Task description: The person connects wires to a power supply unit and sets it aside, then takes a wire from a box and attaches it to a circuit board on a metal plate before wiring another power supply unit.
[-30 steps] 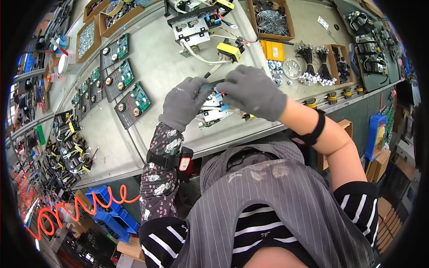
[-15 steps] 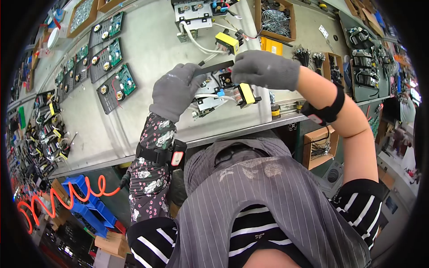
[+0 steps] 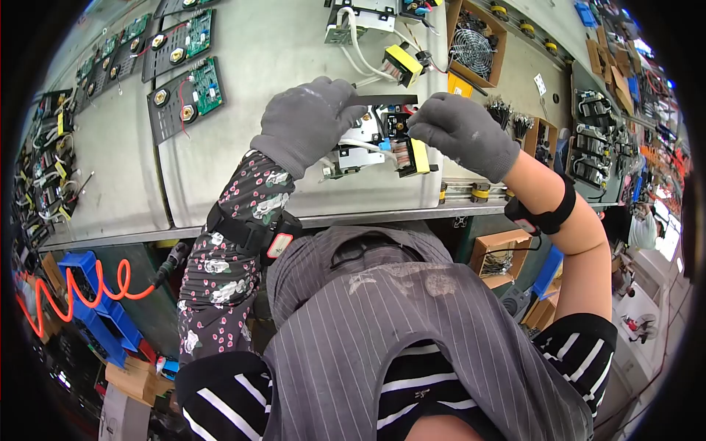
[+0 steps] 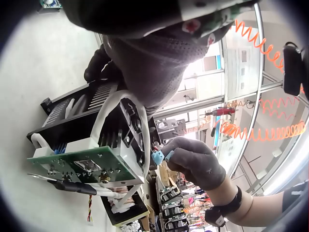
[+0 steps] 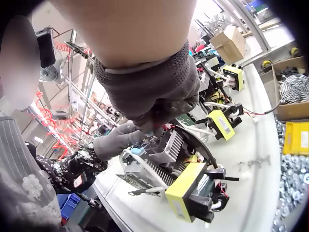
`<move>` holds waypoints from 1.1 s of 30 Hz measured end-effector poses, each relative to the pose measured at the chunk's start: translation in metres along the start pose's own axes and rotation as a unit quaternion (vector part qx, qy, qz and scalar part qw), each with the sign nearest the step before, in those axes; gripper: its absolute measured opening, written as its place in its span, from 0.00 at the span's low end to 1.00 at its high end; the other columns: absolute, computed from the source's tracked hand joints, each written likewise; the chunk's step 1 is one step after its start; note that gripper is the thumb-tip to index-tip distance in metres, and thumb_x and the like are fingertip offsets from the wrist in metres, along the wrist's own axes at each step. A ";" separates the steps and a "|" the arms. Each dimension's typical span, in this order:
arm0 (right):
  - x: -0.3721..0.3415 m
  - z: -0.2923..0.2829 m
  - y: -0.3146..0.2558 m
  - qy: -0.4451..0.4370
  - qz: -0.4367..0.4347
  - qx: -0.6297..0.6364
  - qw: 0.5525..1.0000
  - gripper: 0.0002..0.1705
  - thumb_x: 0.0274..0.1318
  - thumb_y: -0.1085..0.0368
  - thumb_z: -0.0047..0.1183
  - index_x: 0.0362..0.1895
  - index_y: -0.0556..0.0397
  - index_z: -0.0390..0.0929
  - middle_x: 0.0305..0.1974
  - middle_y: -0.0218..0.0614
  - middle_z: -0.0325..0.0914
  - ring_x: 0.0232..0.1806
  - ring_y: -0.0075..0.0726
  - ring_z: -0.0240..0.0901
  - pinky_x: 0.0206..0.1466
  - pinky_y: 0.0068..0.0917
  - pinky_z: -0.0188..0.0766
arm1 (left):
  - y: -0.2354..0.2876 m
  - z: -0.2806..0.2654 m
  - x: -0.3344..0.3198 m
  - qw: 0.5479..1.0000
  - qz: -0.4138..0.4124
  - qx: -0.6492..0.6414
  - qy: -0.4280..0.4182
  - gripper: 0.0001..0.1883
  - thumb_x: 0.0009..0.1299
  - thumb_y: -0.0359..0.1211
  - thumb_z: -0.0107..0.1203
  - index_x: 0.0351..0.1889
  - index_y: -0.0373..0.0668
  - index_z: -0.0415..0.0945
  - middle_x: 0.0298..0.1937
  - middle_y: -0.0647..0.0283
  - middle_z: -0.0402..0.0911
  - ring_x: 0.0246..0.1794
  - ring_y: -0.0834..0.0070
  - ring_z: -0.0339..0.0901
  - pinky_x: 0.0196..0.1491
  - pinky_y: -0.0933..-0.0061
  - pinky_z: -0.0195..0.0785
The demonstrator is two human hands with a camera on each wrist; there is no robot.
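An electronic assembly (image 3: 361, 156) with a black side panel, white metal plates and thick white cables lies on the bench in front of the person. Its yellow-wrapped transformer (image 3: 418, 157) is at the right end, and its green circuit board (image 4: 87, 166) faces the left wrist camera. The gloved left hand (image 3: 305, 121) grips the assembly's left end by the black panel. At the opposite end, the gloved right hand (image 3: 465, 134) pinches a small blue part (image 4: 169, 155) between thumb and fingers. Another blue part (image 4: 157, 157) with thin wires sits right beside those fingertips.
A similar assembly (image 3: 364, 20) stands farther back. Black panels with green boards (image 3: 207, 85) lie at the left. Rightward are a box with a fan guard (image 3: 471, 50), wire bundles (image 3: 498, 112) and a yellow box (image 5: 296, 138). An orange coiled hose (image 3: 95, 294) hangs below the bench edge.
The hands have drawn apart, the right hand going rightward from over the assembly's middle to its right end. More of the assembly shows, including its transformer. The head view has shifted.
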State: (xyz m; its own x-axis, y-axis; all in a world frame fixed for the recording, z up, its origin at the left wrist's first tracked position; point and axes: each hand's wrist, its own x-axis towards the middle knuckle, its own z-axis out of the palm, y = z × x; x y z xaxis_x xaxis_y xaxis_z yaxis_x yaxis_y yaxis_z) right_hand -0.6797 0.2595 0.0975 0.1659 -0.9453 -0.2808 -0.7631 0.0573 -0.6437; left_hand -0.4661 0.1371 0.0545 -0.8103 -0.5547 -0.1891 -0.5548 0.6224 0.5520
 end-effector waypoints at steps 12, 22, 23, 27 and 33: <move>-0.005 0.014 -0.012 0.048 -0.019 -0.113 0.992 0.11 0.56 0.58 0.54 0.34 0.52 0.77 0.29 0.40 0.74 0.35 0.48 0.72 0.36 0.42 0.70 | 0.001 0.003 -0.002 1.000 -0.014 0.002 0.011 0.12 0.68 0.45 0.54 0.42 0.49 0.78 0.35 0.62 0.79 0.36 0.61 0.78 0.38 0.61 0.70; -0.005 0.010 -0.025 -0.031 -0.062 -0.340 0.938 0.06 0.49 0.64 0.51 0.32 0.50 0.75 0.31 0.33 0.73 0.38 0.39 0.74 0.33 0.35 0.75 | 0.002 0.005 -0.002 1.000 -0.020 0.003 0.018 0.13 0.68 0.46 0.54 0.40 0.48 0.77 0.35 0.61 0.78 0.36 0.61 0.78 0.39 0.60 0.70; -0.004 0.009 -0.028 -0.051 -0.055 -0.348 0.934 0.05 0.50 0.65 0.50 0.32 0.51 0.75 0.31 0.33 0.73 0.38 0.39 0.75 0.34 0.34 0.75 | 0.002 0.006 -0.002 1.000 -0.016 0.007 0.023 0.14 0.68 0.46 0.54 0.40 0.48 0.77 0.36 0.61 0.78 0.36 0.61 0.78 0.39 0.60 0.70; 0.012 0.010 -0.040 -0.098 -0.038 -0.358 0.928 0.06 0.50 0.65 0.50 0.32 0.51 0.75 0.32 0.34 0.73 0.38 0.40 0.75 0.36 0.34 0.75 | 0.000 0.009 -0.001 0.999 -0.016 0.017 0.028 0.15 0.68 0.48 0.54 0.41 0.48 0.77 0.36 0.61 0.78 0.36 0.61 0.78 0.38 0.60 0.70; 0.015 0.011 -0.043 -0.082 -0.040 -0.348 0.933 0.05 0.49 0.67 0.49 0.30 0.53 0.75 0.31 0.38 0.73 0.37 0.41 0.75 0.36 0.34 0.75 | -0.002 0.010 0.000 0.999 -0.009 0.005 0.030 0.15 0.68 0.49 0.53 0.41 0.48 0.77 0.37 0.60 0.79 0.36 0.59 0.78 0.38 0.60 0.70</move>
State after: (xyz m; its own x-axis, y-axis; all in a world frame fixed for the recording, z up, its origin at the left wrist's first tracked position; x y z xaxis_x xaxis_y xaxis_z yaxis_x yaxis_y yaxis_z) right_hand -0.6379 0.2463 0.1132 0.2900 -0.8726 -0.3931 -0.9554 -0.2882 -0.0651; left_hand -0.4668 0.1416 0.0457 -0.7876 -0.5978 -0.1494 -0.5715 0.6179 0.5400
